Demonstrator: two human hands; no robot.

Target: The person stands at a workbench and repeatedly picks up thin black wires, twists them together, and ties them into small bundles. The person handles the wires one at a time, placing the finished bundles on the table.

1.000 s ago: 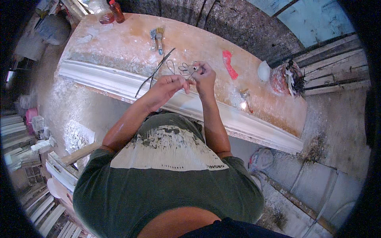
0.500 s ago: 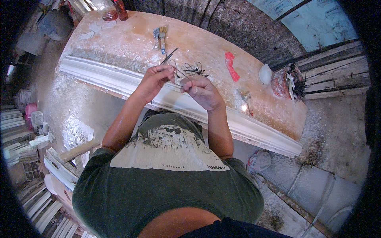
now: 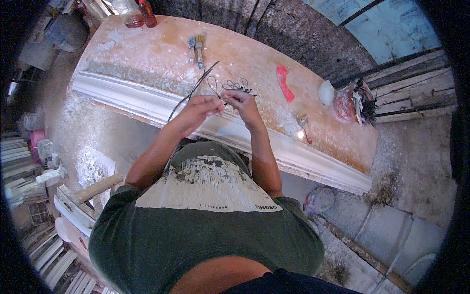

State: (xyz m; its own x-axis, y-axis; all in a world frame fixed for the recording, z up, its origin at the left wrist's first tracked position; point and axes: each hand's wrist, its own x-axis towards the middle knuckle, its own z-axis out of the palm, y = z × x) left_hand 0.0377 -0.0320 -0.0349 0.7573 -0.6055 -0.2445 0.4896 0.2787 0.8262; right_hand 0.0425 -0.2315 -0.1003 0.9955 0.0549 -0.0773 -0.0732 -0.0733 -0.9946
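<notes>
Both my hands are raised over a long white moulding that lies along the near edge of the workbench. My left hand is closed in a pinch on a thin dark wire, whose straight ends stick out past the fingers to the left. Close beside it, my right hand pinches the same wire near its loops. The fingertips almost meet, and the exact grip between them is partly hidden. Whether it is wire or cord is hard to make out.
Two paintbrushes and a red strip lie on the dusty workbench. Bottles stand at its far left. Toward the right are a white cup-like piece, a bundle in a red-and-white wrapping and a small glowing light.
My right hand has shifted left and turned, closing the gap to my left hand. My left hand has dropped slightly and moved right, and more of the straight wire ends now shows.
</notes>
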